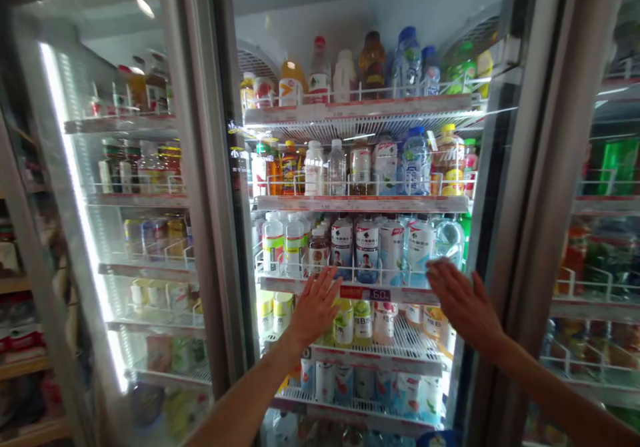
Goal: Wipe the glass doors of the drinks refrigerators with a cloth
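I stand before an open drinks cooler. My left hand [315,305] reaches in with fingers spread, just below the front rail of the third shelf [380,293], near a small brown bottle [318,250]. My right hand [463,303] is also stretched out flat and holds nothing, close to a clear water bottle [449,239] at that shelf's right end. White and blue bottles [367,250] stand in a row between my hands. Green-capped bottles [363,319] sit on the shelf below.
The glass door [115,233] is swung open to the left, and shelves of drinks show through it. A metal door frame [540,187] stands right of my right arm, with another cooler section [600,247] beyond. Upper shelves [360,110] carry juice and water bottles.
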A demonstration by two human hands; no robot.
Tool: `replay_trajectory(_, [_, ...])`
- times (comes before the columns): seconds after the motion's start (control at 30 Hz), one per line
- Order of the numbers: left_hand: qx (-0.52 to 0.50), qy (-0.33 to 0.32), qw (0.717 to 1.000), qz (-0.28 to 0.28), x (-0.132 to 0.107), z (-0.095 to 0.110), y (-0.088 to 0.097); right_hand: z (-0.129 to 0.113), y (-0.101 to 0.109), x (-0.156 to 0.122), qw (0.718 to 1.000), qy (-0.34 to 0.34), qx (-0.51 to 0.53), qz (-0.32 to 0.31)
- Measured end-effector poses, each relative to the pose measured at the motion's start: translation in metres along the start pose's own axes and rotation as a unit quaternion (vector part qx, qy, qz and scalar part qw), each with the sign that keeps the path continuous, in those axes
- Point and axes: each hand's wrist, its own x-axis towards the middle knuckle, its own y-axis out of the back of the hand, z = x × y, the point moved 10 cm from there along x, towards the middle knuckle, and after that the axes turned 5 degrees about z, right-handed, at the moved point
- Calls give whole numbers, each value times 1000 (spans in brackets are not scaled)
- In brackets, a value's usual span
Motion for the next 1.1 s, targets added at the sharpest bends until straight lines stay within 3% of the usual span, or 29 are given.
replay_trajectory(0.1, [-4, 14, 999, 29, 4, -25, 7, -36, -7, 22, 999, 15, 37, -26])
replay_trajectory(0.23, [-17, 12, 996, 89, 18, -48, 13, -37, -2, 68, 994, -98, -17, 44])
replay_trajectory(0.27, [-23, 8, 995, 100, 21, -51, 14, -42, -5, 76, 995, -94, -20, 39])
replay_trajectory(0.4, [-48, -9, 991, 125, 29, -57, 16, -90, -14, 102, 996, 79, 26, 16])
replay_trajectory(0.43, [-46, -21, 990, 128, 29, -58, 18, -89, -14, 112, 997, 69, 26, 14])
replay_trajectory(0.53, [-27, -53, 989, 139, 28, -63, 23, -58, -12, 144, 996, -86, -3, 23])
replay_trajectory(0.57, [-24, -56, 988, 143, 27, -66, 25, -56, -13, 149, 994, -106, -3, 23])
replay_trajectory(0.6, [-24, -55, 988, 145, 26, -70, 26, -63, -15, 152, 996, -90, 5, 17])
replay_trajectory(0.73, [-35, -66, 988, 134, 19, -74, 27, -125, -24, 140, 989, 128, 65, -32])
replay_trajectory(0.8, [-56, -57, 987, 140, 23, -73, 33, -120, -21, 149, 993, 94, 60, -29])
replay_trajectory(0.9, [-115, -14, 979, 170, 45, -70, 49, -85, -15, 181, 998, -45, 45, -7])
replay_trajectory(1.0, [-183, 35, 962, 200, 82, -65, 60, -81, -16, 202, 996, -33, 79, 8])
replay_trajectory(1.1, [-236, 55, 948, 205, 122, -56, 54, -77, -18, 200, 996, -26, 86, 27])
